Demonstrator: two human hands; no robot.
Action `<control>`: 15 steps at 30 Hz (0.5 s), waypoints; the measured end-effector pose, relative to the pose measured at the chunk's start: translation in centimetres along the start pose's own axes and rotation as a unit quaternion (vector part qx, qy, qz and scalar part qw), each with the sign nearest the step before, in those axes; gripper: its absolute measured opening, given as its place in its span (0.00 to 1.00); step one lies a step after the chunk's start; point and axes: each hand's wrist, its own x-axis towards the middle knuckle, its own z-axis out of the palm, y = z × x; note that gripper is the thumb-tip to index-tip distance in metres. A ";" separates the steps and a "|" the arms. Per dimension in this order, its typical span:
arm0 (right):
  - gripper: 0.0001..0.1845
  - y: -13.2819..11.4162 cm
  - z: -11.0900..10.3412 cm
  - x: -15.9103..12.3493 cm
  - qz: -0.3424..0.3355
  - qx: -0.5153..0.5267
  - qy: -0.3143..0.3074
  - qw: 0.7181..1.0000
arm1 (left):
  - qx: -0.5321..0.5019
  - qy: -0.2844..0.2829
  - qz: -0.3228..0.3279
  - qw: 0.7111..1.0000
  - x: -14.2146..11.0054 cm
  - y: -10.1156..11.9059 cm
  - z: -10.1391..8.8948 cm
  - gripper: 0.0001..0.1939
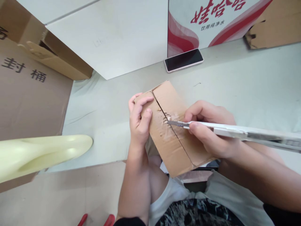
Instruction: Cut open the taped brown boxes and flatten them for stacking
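Observation:
A small cardboard box [162,135] is tilted above my lap, with a seam running across its top face. Clear tape and torn, scuffed patches show around the middle of that seam. My left hand [141,117] grips the box at its far left corner, the thumb and fingers lying over the edge. In my right hand [209,125] is a utility knife [235,131] with a white handle, pinched between thumb and fingers near the blade. The blade tip touches or hovers just over the tape at the seam; I cannot tell which.
A phone [184,60] lies on the pale table [246,81], against a white and red printed carton [216,25]. Beside it is a large white box [113,37]. Big brown cartons [30,94] and a pale yellow curved object [58,150] stand at left. Red tips [109,220] show below.

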 end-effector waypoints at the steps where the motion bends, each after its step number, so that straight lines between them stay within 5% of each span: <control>1: 0.04 0.0 0.0 0.0 0.000 0.000 -0.002 1.000 | -0.007 0.001 0.003 1.000 0.0 0.0 0.0 0.20; 15: 0.04 0.3 -0.1 0.0 -0.012 0.009 0.000 1.000 | 0.012 0.005 -0.004 1.000 0.0 -0.1 0.0 0.22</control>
